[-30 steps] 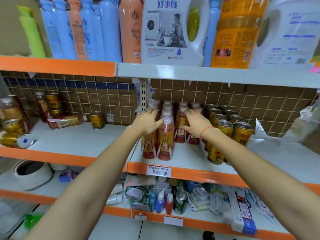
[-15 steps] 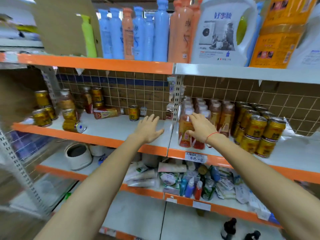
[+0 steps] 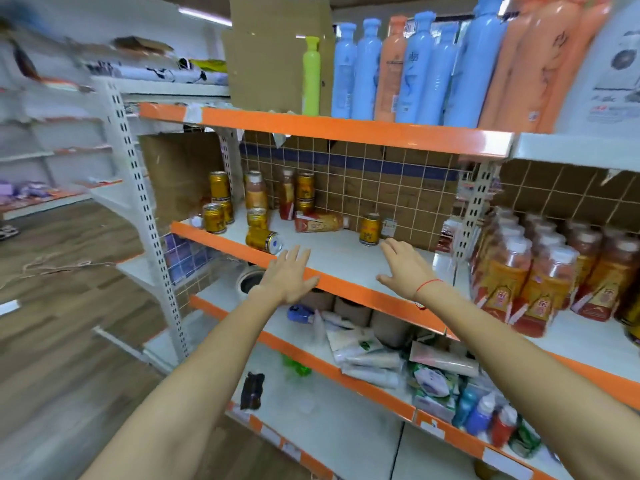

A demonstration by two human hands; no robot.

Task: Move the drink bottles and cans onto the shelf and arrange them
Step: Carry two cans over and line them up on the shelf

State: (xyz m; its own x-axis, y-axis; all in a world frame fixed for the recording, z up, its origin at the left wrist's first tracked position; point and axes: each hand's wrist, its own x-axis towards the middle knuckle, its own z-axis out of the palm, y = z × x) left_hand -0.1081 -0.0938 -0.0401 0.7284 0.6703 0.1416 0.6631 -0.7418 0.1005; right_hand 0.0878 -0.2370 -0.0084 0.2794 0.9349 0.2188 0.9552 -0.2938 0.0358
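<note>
Cans and bottles stand and lie scattered at the left end of the middle shelf, and both the left hand and right hand hover spread and empty, so the person should grasp the fallen can first.

Bare shelf between scattered cans
</note>
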